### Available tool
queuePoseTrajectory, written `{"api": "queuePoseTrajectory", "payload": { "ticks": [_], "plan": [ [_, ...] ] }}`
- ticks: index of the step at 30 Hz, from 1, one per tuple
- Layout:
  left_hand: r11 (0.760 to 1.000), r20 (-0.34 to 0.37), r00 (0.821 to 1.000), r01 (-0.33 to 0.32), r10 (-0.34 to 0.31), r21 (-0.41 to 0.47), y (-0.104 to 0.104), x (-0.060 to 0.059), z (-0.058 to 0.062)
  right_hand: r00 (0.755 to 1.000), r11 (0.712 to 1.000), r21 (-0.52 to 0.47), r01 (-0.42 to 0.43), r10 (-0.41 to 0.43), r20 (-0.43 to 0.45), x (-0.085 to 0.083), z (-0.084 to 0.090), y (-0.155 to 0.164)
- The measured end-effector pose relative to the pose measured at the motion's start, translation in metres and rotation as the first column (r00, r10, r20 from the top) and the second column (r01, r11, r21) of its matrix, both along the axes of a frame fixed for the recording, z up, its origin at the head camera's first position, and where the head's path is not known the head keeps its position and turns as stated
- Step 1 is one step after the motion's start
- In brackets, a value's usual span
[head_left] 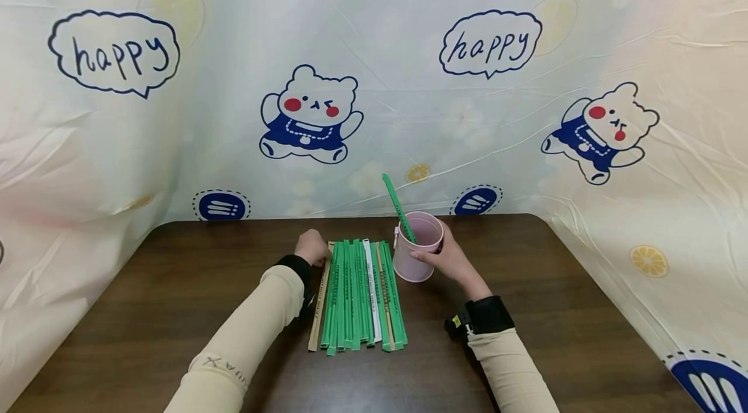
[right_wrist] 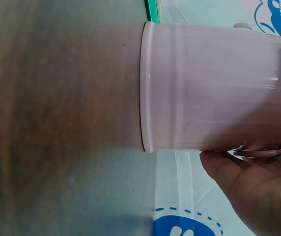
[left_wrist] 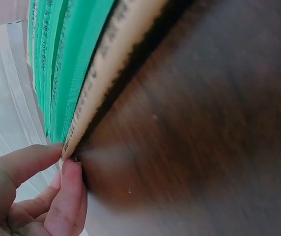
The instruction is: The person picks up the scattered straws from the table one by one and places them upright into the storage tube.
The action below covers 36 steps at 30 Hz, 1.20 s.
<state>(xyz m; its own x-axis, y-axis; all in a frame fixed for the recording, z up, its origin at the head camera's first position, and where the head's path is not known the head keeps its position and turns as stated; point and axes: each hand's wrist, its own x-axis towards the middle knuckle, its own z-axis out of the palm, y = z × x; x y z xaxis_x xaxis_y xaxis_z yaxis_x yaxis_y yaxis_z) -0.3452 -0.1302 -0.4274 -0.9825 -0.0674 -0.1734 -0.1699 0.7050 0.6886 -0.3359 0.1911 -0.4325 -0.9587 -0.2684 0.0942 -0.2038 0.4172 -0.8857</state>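
A row of flat paper-wrapped sticks [head_left: 358, 293], mostly green with one white and a tan one at the left edge, lies on the dark wooden table [head_left: 146, 309]. My left hand [head_left: 311, 247] pinches the far end of the tan stick [left_wrist: 103, 73] between thumb and finger [left_wrist: 69, 189]. My right hand [head_left: 447, 258] grips a pink cup [head_left: 416, 247] standing just right of the row; in the right wrist view my fingers [right_wrist: 251, 184] wrap the cup [right_wrist: 209, 88]. One green stick [head_left: 398, 207] stands tilted inside the cup.
A plastic sheet printed with bears and "happy" bubbles [head_left: 491, 43] walls the table at the back and on both sides. Bare tabletop lies to the left and right of the sticks.
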Motion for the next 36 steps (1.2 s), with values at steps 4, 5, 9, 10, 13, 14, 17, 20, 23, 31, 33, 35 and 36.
{"api": "queuePoseTrajectory", "payload": {
  "ticks": [4,5,9,10,13,14,17,20,23,31,33,35,36],
  "plan": [
    [1.0,0.002,1.0,-0.008,0.008,-0.004,-0.001,-0.002,0.0,1.0,1.0,-0.008,-0.002,0.002,0.002,0.0,0.0,0.0],
    [1.0,0.006,1.0,-0.011,0.011,-0.005,-0.001,-0.002,0.0,1.0,1.0,-0.008,-0.002,0.002,0.001,0.0,0.0,0.0],
    [1.0,0.015,1.0,-0.019,0.019,-0.006,-0.004,-0.003,-0.001,1.0,1.0,-0.008,-0.004,0.004,-0.001,-0.001,-0.001,-0.001],
    [1.0,0.015,1.0,-0.017,0.017,-0.006,-0.004,-0.004,-0.001,1.0,1.0,-0.007,-0.003,0.003,-0.001,-0.001,-0.001,-0.001],
    [1.0,0.014,1.0,-0.01,0.01,-0.002,-0.006,-0.004,0.001,1.0,1.0,-0.003,-0.006,0.006,0.002,0.0,-0.001,-0.002],
    [1.0,0.014,1.0,-0.011,0.011,0.0,-0.006,-0.005,0.003,1.0,1.0,-0.001,-0.007,0.007,0.004,0.0,-0.001,-0.002],
    [1.0,0.008,1.0,-0.008,0.008,0.002,-0.008,-0.007,0.01,1.0,1.0,-0.006,-0.009,0.009,0.0,0.0,0.0,-0.001],
    [1.0,0.003,1.0,-0.006,0.006,0.016,-0.009,-0.012,0.016,1.0,1.0,-0.01,-0.01,0.01,-0.01,0.0,0.0,-0.001],
    [0.999,-0.014,1.0,0.008,-0.007,0.05,-0.008,-0.014,0.023,1.0,1.0,-0.01,-0.004,0.004,-0.016,-0.001,0.001,-0.001],
    [0.971,-0.074,0.997,0.044,-0.028,0.235,0.002,-0.008,0.033,1.0,1.0,-0.006,-0.014,0.014,-0.026,0.001,0.001,0.0],
    [0.956,-0.074,0.997,0.027,-0.006,0.291,0.006,-0.009,0.036,1.0,1.0,-0.007,-0.012,0.011,-0.025,0.001,0.001,0.0],
    [0.94,-0.077,0.997,0.002,0.026,0.341,0.009,-0.011,0.042,1.0,1.0,-0.002,-0.009,0.009,-0.023,0.001,0.002,0.0],
    [0.928,-0.078,0.996,-0.011,0.043,0.372,0.011,-0.012,0.046,1.0,1.0,0.001,-0.009,0.009,-0.022,0.001,0.002,0.0]
  ]
}}
